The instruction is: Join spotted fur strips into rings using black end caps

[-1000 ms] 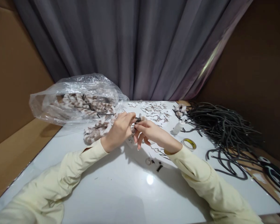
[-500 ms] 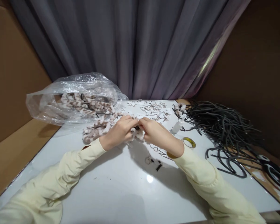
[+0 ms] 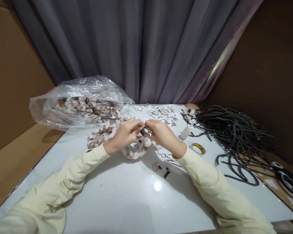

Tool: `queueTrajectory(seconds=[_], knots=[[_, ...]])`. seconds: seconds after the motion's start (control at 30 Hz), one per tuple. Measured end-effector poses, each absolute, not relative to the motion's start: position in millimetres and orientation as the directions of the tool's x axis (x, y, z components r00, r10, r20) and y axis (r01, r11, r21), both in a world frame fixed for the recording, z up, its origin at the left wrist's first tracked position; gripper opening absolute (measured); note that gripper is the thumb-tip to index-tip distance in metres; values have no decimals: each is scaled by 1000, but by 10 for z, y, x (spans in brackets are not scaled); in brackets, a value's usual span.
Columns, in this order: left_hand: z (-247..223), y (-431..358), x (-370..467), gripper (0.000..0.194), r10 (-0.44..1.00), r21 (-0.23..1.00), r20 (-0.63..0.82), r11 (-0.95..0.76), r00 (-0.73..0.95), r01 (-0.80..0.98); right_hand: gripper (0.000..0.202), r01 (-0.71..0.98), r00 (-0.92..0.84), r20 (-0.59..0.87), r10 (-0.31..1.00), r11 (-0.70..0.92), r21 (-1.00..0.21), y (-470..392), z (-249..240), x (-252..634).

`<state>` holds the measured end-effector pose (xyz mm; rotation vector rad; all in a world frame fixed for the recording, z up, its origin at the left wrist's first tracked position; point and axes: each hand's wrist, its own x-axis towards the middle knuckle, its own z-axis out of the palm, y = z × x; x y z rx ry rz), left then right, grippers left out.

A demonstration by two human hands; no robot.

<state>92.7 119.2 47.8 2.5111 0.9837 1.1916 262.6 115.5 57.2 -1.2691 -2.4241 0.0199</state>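
Observation:
My left hand (image 3: 125, 133) and my right hand (image 3: 161, 135) meet over the middle of the white table (image 3: 107, 198), fingers closed in a pinch. Between them is a brown-and-white fluffy ring (image 3: 134, 153), hanging down toward me. A short black tube piece (image 3: 143, 132) shows at its top, between my fingertips. What exactly the fingertips press is partly hidden. Left of my left hand lies another fluffy piece (image 3: 99, 138). Close to my right wrist is a white squeeze bottle (image 3: 186, 131).
A clear plastic bag (image 3: 48, 110) of fluffy strips lies back left. Small scraps (image 3: 164, 113) cover the table's far part. Tangled black tubing (image 3: 234, 130) is heaped at right, with black-handled scissors (image 3: 286, 180) nearby. A yellow tape roll (image 3: 197, 149) and small black bits (image 3: 167, 174) lie nearer.
The fluffy ring now hangs further into view below my hands, and the black tube piece shows more between them. My right hand has shifted slightly.

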Motion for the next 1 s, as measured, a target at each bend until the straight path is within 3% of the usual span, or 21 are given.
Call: queueTrajectory(seconds=[0.1,0.23,0.3,0.4,0.5,0.57,0.67,0.83,1.0], knots=[[471,1181,925,20,626,421,635,-772,452,477,22,648,-590,341,732,681,-342,1232,559,2668],[457,1171,922,18,639,500,644,-768,421,400,33,456,-640,366,676,717,-527,1309,522,2692],[458,1168,921,20,636,514,654,-771,410,377,40,363,-644,346,682,671,-646,1329,496,2686],[474,1165,925,18,638,492,658,-766,400,413,33,254,-632,287,720,542,-801,1351,458,2673],[474,1174,936,13,665,492,643,-739,380,460,29,244,-598,204,775,419,-875,1375,432,2676],[454,1194,942,13,686,498,632,-716,360,489,38,313,-562,208,801,439,-842,1374,433,2678],[420,1230,948,14,723,526,611,-676,323,516,50,489,-445,352,824,552,-675,1296,463,2643],[435,1249,960,13,795,616,557,-590,241,522,42,648,-391,547,740,644,-408,1039,438,2464],[525,1254,947,15,907,799,366,-420,206,430,25,771,-491,637,595,636,1,1017,318,2416]])
